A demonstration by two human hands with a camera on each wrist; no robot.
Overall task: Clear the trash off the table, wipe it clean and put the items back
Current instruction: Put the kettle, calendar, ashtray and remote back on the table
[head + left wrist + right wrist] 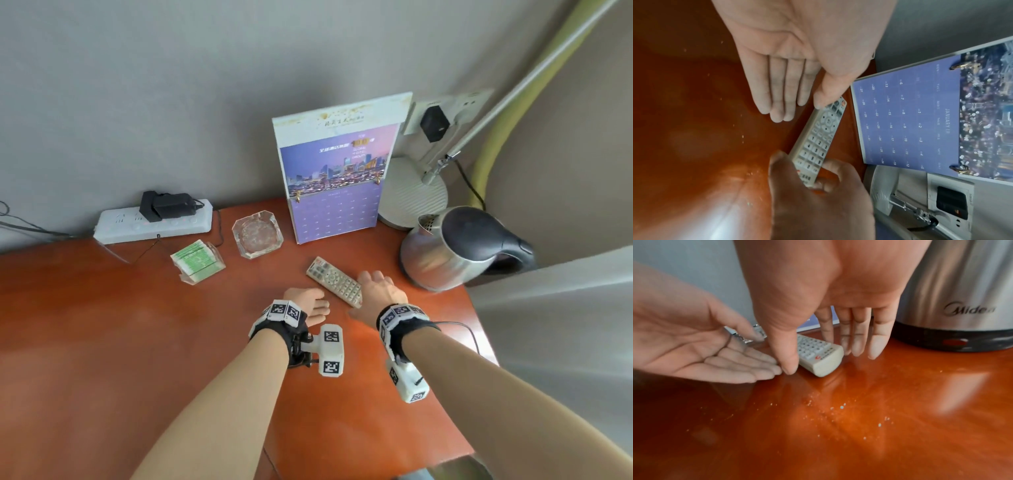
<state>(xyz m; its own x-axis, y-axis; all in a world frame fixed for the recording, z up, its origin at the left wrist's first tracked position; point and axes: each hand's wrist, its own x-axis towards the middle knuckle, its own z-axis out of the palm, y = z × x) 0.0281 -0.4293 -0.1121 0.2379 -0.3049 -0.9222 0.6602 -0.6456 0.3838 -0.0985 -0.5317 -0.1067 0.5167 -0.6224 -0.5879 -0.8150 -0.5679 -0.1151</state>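
Glossy orange-brown wooden counter (900,418), crumbs showing; my right hand (378,294) is straddling the grey remote control (334,281), fingers apart, aligning it; left hand (306,305) hovering flat, empty.

1. The head camera looks steeply down over the table (102,325).
2. Both wrist cameras sit close, somewhat blurred, facing along the fingers.
3. All share the remote control (335,282) (818,142) (819,353).
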